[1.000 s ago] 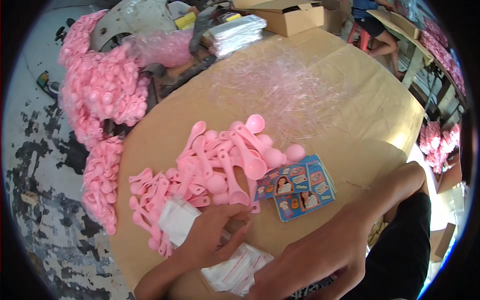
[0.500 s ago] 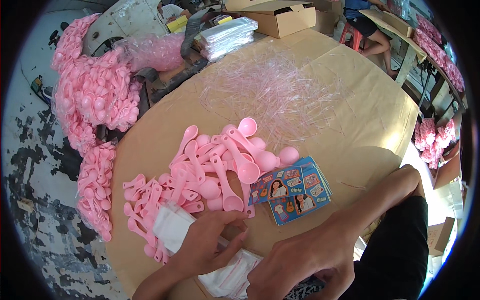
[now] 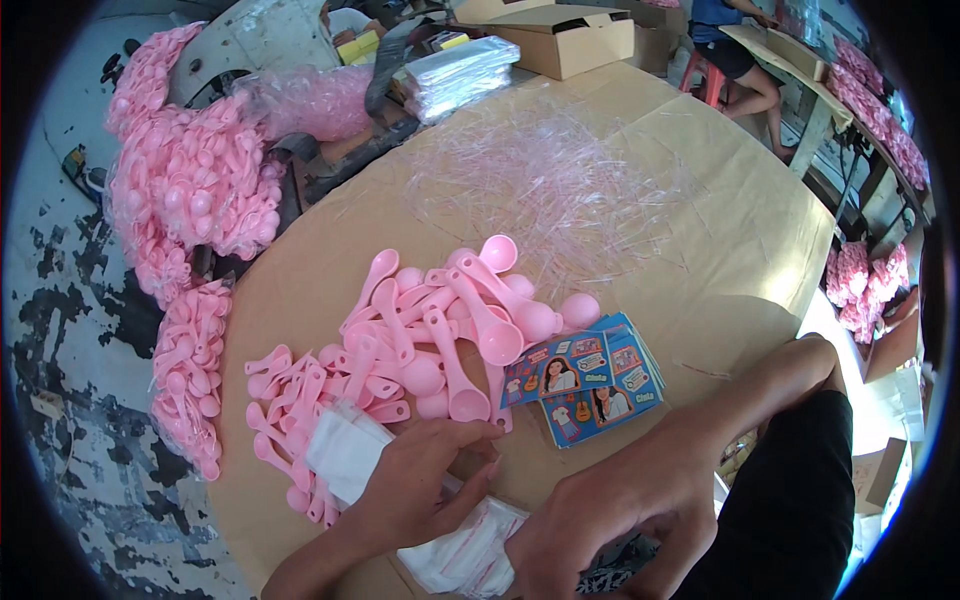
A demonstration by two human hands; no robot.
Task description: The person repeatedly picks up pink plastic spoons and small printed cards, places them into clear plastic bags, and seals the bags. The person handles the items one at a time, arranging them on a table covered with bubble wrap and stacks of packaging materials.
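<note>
A stack of small white-looking plastic bags [image 3: 345, 452] lies at the near side of the table, its lower end [image 3: 465, 553] showing between my hands. My left hand [image 3: 425, 480] curls over the middle of these bags, thumb and forefinger bent toward each other around them. At the lower end of the bags is my right hand [image 3: 615, 515], fingers bent downward; its fingertips are hidden, so what they hold cannot be made out. Just beyond my left hand spreads a heap of pink plastic measuring spoons [image 3: 420, 375]. Blue printed cards [image 3: 600, 385] are stacked right of the spoons.
Thin clear plastic strips [image 3: 560, 190] lie scattered across the far table. Bags of pink spoons [image 3: 195, 190] pile up at the left. Behind stand a pack of clear plastic sleeves [image 3: 460, 75] and a cardboard box [image 3: 575, 45]. Another person [image 3: 740, 70] sits at the far right.
My right hand has shifted slightly to the right at the lower end of the bags. My left hand stays nearly in place over them.
</note>
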